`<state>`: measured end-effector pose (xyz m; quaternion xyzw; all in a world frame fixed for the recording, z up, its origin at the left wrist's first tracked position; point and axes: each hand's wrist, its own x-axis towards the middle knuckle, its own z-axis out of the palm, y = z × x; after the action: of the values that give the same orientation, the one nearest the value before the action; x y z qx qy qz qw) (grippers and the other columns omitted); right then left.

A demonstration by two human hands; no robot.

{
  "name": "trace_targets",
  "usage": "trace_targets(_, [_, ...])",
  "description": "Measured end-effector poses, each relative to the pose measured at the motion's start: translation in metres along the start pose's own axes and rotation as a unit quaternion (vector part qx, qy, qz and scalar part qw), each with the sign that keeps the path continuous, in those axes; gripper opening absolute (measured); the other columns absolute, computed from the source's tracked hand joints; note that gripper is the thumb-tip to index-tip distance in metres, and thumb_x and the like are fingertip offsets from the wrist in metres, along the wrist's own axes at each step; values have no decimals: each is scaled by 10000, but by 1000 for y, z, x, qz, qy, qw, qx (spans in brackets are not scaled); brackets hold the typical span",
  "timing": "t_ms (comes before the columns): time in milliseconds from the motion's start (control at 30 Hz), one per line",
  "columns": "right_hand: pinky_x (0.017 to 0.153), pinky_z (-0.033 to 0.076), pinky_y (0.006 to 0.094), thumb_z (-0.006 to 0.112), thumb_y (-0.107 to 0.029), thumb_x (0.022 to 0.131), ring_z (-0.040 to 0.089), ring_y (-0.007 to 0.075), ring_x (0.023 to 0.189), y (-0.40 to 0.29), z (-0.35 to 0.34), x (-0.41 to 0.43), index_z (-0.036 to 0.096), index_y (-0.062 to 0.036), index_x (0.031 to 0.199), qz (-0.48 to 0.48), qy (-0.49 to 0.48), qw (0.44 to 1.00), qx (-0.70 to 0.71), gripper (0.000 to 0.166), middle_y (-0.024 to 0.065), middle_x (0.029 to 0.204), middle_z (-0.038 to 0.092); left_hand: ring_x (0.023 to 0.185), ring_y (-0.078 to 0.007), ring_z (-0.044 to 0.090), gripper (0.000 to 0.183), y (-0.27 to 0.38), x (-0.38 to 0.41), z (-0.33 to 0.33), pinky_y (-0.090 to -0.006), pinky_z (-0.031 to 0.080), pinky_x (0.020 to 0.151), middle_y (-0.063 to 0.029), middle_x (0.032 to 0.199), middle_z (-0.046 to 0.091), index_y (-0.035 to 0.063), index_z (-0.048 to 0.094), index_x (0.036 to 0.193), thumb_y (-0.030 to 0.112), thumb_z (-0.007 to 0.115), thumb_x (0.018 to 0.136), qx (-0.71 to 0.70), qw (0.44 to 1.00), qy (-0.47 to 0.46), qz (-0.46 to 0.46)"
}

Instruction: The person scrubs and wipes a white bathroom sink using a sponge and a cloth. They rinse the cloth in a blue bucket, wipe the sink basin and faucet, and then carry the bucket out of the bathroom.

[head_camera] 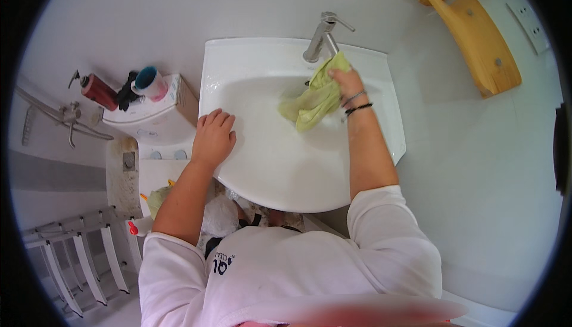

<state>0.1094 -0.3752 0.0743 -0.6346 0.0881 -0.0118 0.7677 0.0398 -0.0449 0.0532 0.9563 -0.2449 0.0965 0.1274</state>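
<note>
Below the faucet [319,41], my right hand [347,82] grips a yellow-green cloth [315,94] that hangs down into the white washbasin [263,157]. The cloth is bunched at the top, and its lower end is blurred. It covers the spout's tip and most of the drain area. My left hand [215,136] rests on the basin's left rim, palm down, holding nothing, with its fingers lying near one another and the thumb apart.
Left of the basin, a toilet tank [152,121] carries a red pump bottle [99,91], a black item [128,91] and a mug [151,83]. A folded ladder [80,255] stands lower left. Wooden shelves [478,45] hang on the right wall near a power outlet [529,27].
</note>
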Motion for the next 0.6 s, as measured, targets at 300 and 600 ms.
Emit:
trace_targets(300, [785,427,342,562,-278,773,553,311,874,-17,-31,-38,541,-16,1004,-21,-54,884,-464,351,148,934,600,1081,-234,433,335,4,0,3,-399,314,911,-68,1047,530,51,549,1019,114,565,691,33,999,6,-3])
trace_targets(600, [817,423,339,472,-276,860,485,151,1004,-89,-118,-56,469,-34,1108,-10,150,989,5,346,99,1049,515,1073,-241,435,346,9,6,5,-404,310,910,-68,1047,529,52,547,1019,111,579,679,31,1000,1,0])
